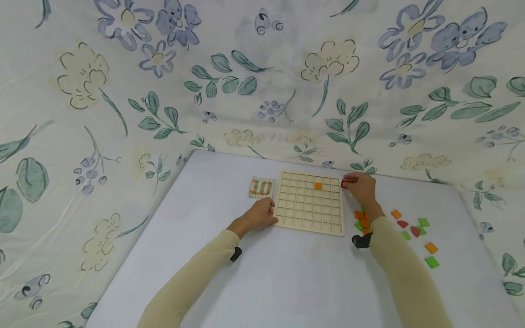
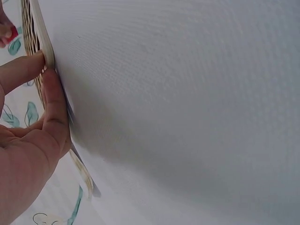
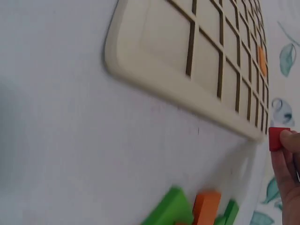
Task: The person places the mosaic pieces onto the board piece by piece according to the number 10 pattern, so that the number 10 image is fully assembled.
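Observation:
A pale wooden grid board (image 1: 309,202) lies on the white table (image 1: 229,287), with one orange tile (image 1: 318,185) in a cell of its second row. My right hand (image 1: 361,186) pinches a small red tile (image 1: 343,183) just off the board's far right corner; the right wrist view shows this red tile (image 3: 278,138) at my fingertips (image 3: 290,140) beside the board (image 3: 187,70). My left hand (image 1: 259,213) rests at the board's near left edge, thumb and finger pressing the rim of the board (image 2: 44,61).
A checked orange-and-green card (image 1: 261,187) lies left of the board. Loose orange, green and red tiles (image 1: 418,230) are scattered at the right, some under my right forearm (image 3: 197,208). A flowered cloth (image 1: 262,73) hangs behind and around the table.

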The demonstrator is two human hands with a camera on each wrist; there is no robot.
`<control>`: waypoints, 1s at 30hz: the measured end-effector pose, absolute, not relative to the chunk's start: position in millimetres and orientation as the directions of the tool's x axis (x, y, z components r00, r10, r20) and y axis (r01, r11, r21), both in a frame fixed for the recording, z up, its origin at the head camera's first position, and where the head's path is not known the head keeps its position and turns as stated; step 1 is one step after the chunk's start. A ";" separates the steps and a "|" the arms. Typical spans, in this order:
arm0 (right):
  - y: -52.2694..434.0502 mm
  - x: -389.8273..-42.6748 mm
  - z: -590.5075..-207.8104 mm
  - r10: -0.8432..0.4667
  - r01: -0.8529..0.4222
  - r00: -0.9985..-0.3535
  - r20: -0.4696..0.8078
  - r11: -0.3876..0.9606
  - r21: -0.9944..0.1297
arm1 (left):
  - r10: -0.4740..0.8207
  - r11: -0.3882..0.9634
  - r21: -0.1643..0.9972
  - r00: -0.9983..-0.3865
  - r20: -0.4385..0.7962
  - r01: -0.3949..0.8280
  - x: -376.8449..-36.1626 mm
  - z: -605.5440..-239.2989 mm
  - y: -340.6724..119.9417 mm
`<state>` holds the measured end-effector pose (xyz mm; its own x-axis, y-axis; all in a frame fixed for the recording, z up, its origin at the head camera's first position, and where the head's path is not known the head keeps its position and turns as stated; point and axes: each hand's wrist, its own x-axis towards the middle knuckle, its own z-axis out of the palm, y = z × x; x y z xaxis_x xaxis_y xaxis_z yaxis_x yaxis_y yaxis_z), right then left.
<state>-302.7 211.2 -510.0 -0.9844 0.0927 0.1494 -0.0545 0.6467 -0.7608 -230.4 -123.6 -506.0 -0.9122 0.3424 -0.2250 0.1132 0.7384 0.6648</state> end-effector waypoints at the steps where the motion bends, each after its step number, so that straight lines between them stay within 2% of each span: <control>1: 205.5 -304.2 -509.6 0.080 -0.062 -0.986 0.147 0.642 -0.764 | 0.342 0.737 0.666 -0.913 -0.224 0.112 -231.1 -506.0 -123.6; 8: 180.9 -310.9 -511.8 0.015 -0.061 -0.996 0.090 0.626 -0.778 | 0.336 0.745 0.659 -0.910 -0.243 0.099 -234.0 -507.3 -123.9; 15: 173.3 -313.0 -509.5 0.011 -0.031 -0.999 0.048 0.627 -0.779 | 0.351 0.739 0.665 -0.905 -0.242 0.109 -235.5 -507.2 -122.6; 30: 167.5 -312.4 -512.9 0.004 -0.043 -0.998 0.060 0.655 -0.755 | 0.345 0.735 0.672 -0.903 -0.256 0.090 -234.6 -506.5 -123.5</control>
